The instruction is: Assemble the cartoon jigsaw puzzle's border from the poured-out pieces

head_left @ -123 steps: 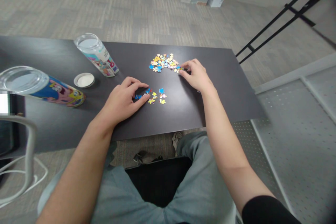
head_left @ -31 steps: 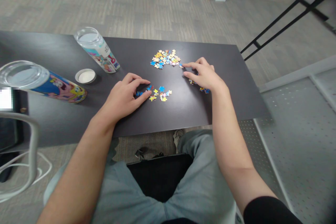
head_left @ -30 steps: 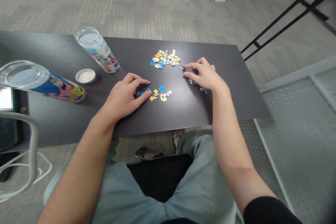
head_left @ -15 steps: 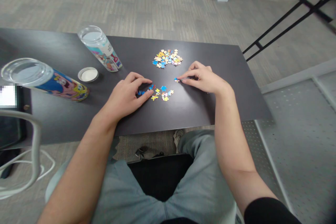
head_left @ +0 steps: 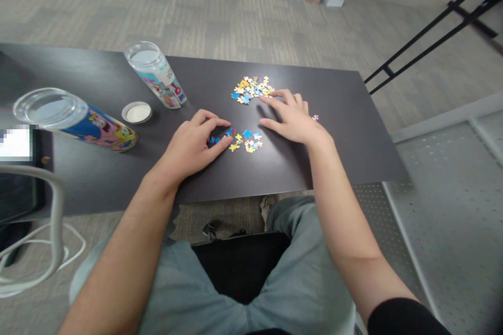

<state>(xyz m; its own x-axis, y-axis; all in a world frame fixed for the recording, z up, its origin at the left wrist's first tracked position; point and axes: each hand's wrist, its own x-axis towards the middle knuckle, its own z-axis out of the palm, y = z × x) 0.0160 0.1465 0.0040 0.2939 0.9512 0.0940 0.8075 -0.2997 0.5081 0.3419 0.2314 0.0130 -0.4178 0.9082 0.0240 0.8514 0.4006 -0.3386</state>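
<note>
My right hand (head_left: 293,115) reaches toward the near right side of a heap of jigsaw puzzle pieces (head_left: 248,88), thumb and fingers apart, nothing held. Its index fingertip is at the edge of the heap. On the dark table (head_left: 220,183), my left hand (head_left: 194,141) rests with fingers and thumb spread beside blue puzzle pieces (head_left: 214,140), partly covering them. Between the hands lies a small loose group of yellow, blue and pale puzzle pieces (head_left: 251,145). One pinkish puzzle piece (head_left: 315,117) lies alone behind the right wrist.
At the left stand two clear canisters with cartoon prints, a larger canister (head_left: 94,128) and a smaller canister (head_left: 159,76). A round white lid (head_left: 137,112) lies between them. A thick white cable (head_left: 58,220) curves at the far left, near a dark device (head_left: 19,193).
My right hand has let go of a puzzle piece, leaving it by the small group, and has moved up to the heap with its fingers parted. My left hand stays in place.
</note>
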